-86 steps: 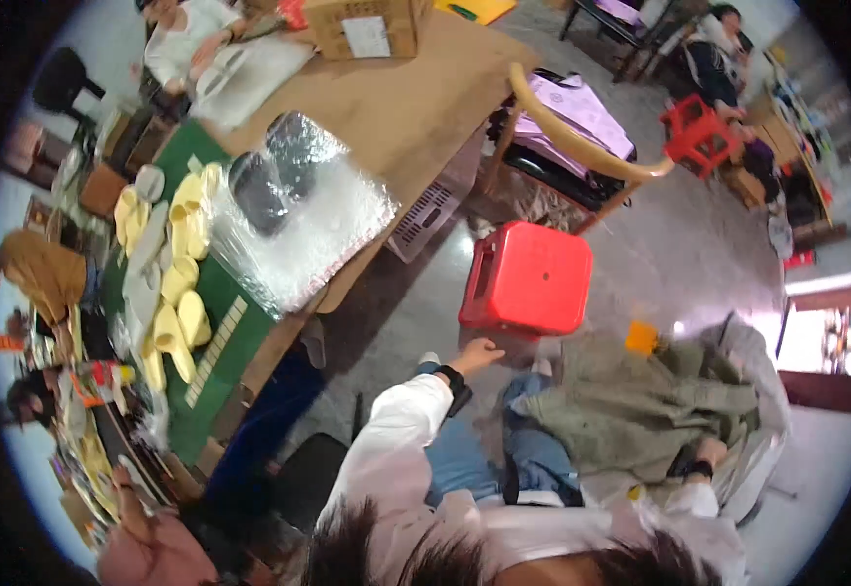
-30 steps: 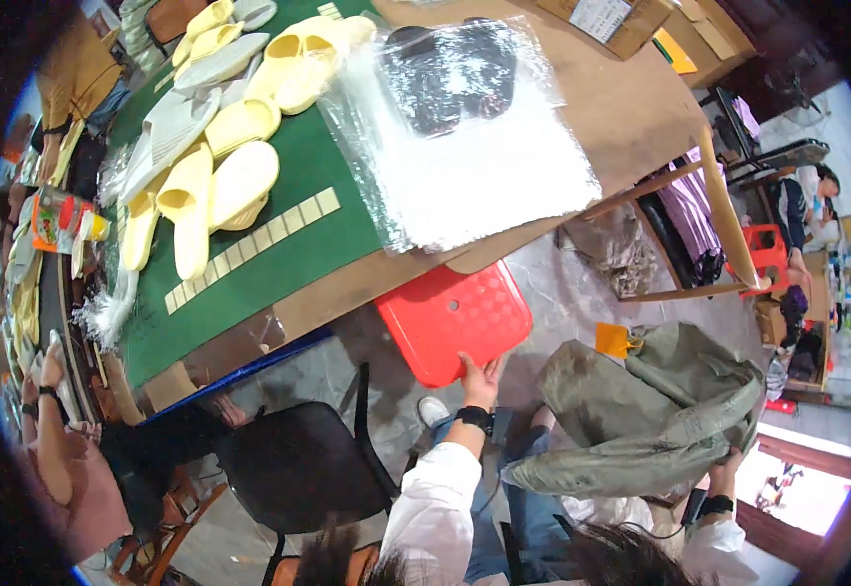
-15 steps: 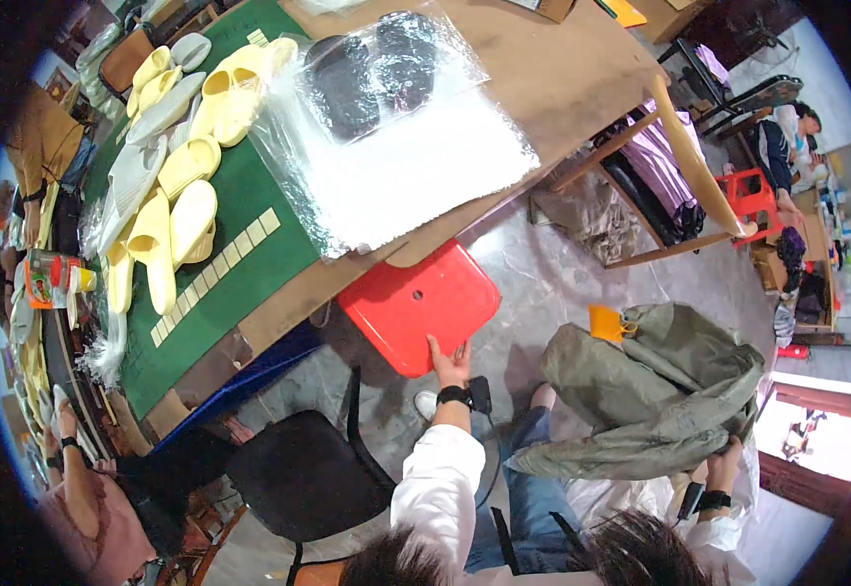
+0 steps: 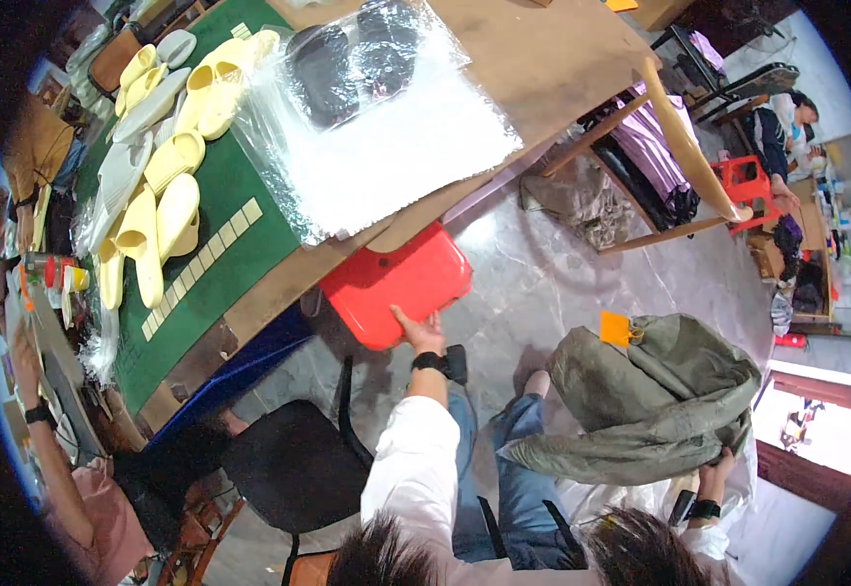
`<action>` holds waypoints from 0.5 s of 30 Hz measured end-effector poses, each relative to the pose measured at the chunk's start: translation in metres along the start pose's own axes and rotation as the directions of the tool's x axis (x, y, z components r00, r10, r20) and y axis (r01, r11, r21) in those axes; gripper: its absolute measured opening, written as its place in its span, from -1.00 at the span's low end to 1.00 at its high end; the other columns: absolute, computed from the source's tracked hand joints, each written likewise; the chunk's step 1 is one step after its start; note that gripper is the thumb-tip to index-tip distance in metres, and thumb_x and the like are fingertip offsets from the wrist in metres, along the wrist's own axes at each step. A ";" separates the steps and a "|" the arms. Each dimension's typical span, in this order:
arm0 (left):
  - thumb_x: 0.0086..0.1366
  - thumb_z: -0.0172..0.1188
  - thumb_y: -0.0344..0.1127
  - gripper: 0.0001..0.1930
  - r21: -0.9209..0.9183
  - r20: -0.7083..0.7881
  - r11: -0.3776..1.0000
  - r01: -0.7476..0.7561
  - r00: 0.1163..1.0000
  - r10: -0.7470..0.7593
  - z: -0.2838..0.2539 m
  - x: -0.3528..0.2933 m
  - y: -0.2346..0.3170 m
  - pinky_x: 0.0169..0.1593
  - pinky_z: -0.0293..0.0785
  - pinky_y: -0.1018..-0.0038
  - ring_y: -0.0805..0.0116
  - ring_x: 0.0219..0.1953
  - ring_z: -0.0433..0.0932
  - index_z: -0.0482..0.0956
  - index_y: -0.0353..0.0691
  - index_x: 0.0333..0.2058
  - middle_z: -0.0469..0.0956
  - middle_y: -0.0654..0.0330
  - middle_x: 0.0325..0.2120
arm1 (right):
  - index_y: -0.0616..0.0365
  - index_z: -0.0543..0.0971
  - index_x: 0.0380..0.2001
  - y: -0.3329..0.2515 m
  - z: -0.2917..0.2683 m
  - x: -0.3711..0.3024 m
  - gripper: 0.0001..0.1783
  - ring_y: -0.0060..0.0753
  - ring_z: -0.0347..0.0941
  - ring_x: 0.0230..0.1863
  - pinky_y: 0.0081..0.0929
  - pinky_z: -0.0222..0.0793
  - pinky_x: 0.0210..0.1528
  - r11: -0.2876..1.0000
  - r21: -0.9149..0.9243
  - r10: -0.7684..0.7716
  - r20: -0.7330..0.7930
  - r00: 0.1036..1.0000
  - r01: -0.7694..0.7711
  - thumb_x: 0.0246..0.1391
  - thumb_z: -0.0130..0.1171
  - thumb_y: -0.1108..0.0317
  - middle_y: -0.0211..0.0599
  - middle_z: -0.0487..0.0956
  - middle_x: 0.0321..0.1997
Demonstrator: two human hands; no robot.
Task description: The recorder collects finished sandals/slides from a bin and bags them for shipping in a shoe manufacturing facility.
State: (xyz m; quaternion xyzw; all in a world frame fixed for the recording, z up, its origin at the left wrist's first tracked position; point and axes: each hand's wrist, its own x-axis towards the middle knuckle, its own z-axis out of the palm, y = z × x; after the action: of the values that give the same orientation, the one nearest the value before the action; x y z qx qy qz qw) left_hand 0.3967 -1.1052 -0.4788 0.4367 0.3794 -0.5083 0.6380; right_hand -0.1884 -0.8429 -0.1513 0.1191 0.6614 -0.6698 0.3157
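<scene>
My left hand [image 4: 421, 332] grips the near edge of a red plastic stool [image 4: 401, 281], its thumb over the seat. The stool's far edge is beside and partly beneath the table edge, and its legs are mostly hidden. Down at the right, my right hand [image 4: 718, 471] is closed on a crumpled grey-green cloth garment [image 4: 655, 396]. An orange tag [image 4: 615, 329] hangs on the garment's upper part. I cannot tell the garment's kind.
Yellow and grey slippers [image 4: 147, 230] lie on the table's green mat [image 4: 196, 322], beside clear bags [image 4: 386, 156] with black slippers. A black chair [image 4: 293, 464] stands left of me. A wooden-armed chair [image 4: 674, 146] is at the right. Co-workers sit at both sides.
My left hand and the red stool have moved left and slightly up the picture, the stool tilting toward the table. My right hand keeps its hold on the garment. The left co-worker's arm rises.
</scene>
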 end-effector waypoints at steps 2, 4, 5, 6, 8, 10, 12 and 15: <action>-0.16 0.23 0.29 -0.18 0.036 0.006 0.998 0.046 0.999 -0.046 0.010 -0.006 0.016 -0.06 0.41 0.38 0.26 -0.12 0.32 0.27 -0.18 -0.04 0.32 0.12 -0.15 | 0.25 0.36 -0.07 -0.005 -0.010 -0.010 -0.56 -0.09 0.31 0.01 -0.15 0.20 0.08 1.000 -0.003 0.015 -0.074 0.997 -0.015 0.00 -0.23 0.27 -0.12 0.39 -0.01; 0.01 0.15 0.19 -0.32 0.212 0.297 0.976 -0.040 0.954 -0.026 0.010 0.005 0.040 -0.05 0.40 0.34 0.22 -0.08 0.33 0.30 -0.22 -0.05 0.35 0.12 -0.11 | 0.25 0.36 -0.08 -0.008 -0.019 -0.009 -0.57 -0.08 0.30 0.01 -0.16 0.20 0.09 1.000 0.007 0.011 -0.076 0.997 -0.010 -0.01 -0.22 0.28 -0.11 0.39 -0.01; 0.17 0.03 0.06 -0.47 0.216 0.186 0.976 -0.033 0.983 -0.008 0.007 0.021 0.059 -0.02 0.39 0.31 0.22 -0.05 0.34 0.32 -0.26 -0.06 0.38 0.13 -0.09 | 0.25 0.36 -0.10 -0.007 -0.018 -0.003 -0.59 -0.07 0.30 0.02 -0.16 0.19 0.10 1.000 0.000 0.027 -0.063 0.998 -0.027 -0.01 -0.21 0.28 -0.09 0.39 -0.01; 0.17 0.03 0.06 -0.47 0.206 0.185 0.977 -0.059 0.982 0.021 -0.002 0.032 0.073 -0.02 0.39 0.31 0.22 -0.05 0.34 0.32 -0.26 -0.06 0.38 0.13 -0.09 | 0.26 0.36 -0.12 -0.003 -0.011 0.000 -0.60 -0.07 0.29 0.02 -0.17 0.18 0.11 0.999 -0.009 0.051 -0.045 0.998 -0.051 -0.02 -0.20 0.29 -0.08 0.38 -0.01; 0.22 -0.04 0.00 -0.53 0.210 0.256 0.968 -0.136 0.963 0.080 -0.016 0.044 0.099 0.01 0.37 0.30 0.22 -0.04 0.34 0.33 -0.28 -0.07 0.41 0.13 -0.12 | 0.24 0.39 -0.16 0.006 0.003 0.012 -0.62 -0.08 0.32 0.00 -0.22 0.21 0.09 0.997 0.028 0.079 -0.073 0.994 -0.077 -0.04 -0.20 0.29 -0.09 0.40 -0.04; 0.25 -0.12 0.04 -0.38 0.167 0.171 0.984 0.070 0.980 -0.099 -0.002 0.029 0.063 0.07 0.31 0.25 0.04 -0.03 0.31 0.10 -0.43 0.04 0.20 -0.09 0.03 | 0.21 0.43 -0.21 0.000 -0.023 0.025 -0.66 -0.14 0.35 -0.05 -0.28 0.25 0.05 1.000 0.004 0.016 0.000 1.000 -0.016 -0.08 -0.15 0.33 -0.09 0.42 -0.08; 0.25 -0.16 0.10 -0.28 0.203 0.152 0.971 0.130 0.975 -0.163 -0.004 0.017 0.045 0.10 0.26 0.23 -0.03 -0.02 0.29 -0.04 -0.48 0.09 0.09 -0.16 0.08 | 0.21 0.44 -0.23 0.007 -0.018 0.032 -0.67 -0.16 0.37 -0.10 -0.32 0.28 0.00 1.000 -0.015 -0.028 -0.014 1.000 0.028 -0.11 -0.11 0.33 -0.10 0.44 -0.11; 0.20 -0.24 0.23 -0.17 0.293 0.131 0.954 0.069 0.985 -0.112 -0.013 0.002 0.045 0.13 0.20 0.19 -0.07 0.08 0.18 -0.15 -0.45 0.14 0.04 -0.16 0.12 | 0.26 0.45 -0.27 0.024 0.041 0.001 -0.67 -0.20 0.40 -0.22 -0.35 0.32 -0.12 0.600 -0.705 -0.289 0.250 0.924 0.378 -0.16 -0.05 0.34 -0.14 0.48 -0.21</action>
State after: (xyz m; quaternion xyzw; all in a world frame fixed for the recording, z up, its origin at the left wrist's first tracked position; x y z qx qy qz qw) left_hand 0.4410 -1.0892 -0.4774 0.4684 0.2735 -0.6174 0.5698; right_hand -0.1649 -0.8805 -0.1678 -0.1824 0.8677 -0.3945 0.2415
